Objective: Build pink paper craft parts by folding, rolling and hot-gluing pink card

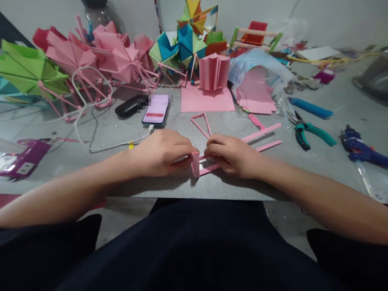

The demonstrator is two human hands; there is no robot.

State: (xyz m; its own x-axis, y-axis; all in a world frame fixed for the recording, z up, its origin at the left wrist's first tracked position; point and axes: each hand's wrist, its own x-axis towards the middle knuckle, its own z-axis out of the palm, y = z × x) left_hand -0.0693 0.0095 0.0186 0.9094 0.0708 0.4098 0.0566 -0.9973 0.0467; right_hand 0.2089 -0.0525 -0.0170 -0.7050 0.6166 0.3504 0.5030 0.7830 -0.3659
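Between my hands lies a pink frame of flat strips (196, 165), with a short upright piece at its left end and two long strips running right. My left hand (165, 152) pinches the upright end piece. With bent fingers, my right hand (232, 155) grips the long strips near that end. Their far ends (269, 146) stick out past my right wrist. Just beyond my hands rests a pink strip triangle (200, 122). A pink flat-handled tool (256, 122) lies behind the strips. Farther back, a pleated pink paper piece (214, 72) stands on a pink sheet (207, 101).
Teal-handled pliers (313, 131) and a blue glue gun (363, 147) lie right; a purple glue gun (26, 157) lies left. A phone (156, 110) with a white cable (117, 144) sits behind my left hand. Folded paper wheels (72, 50) crowd the back.
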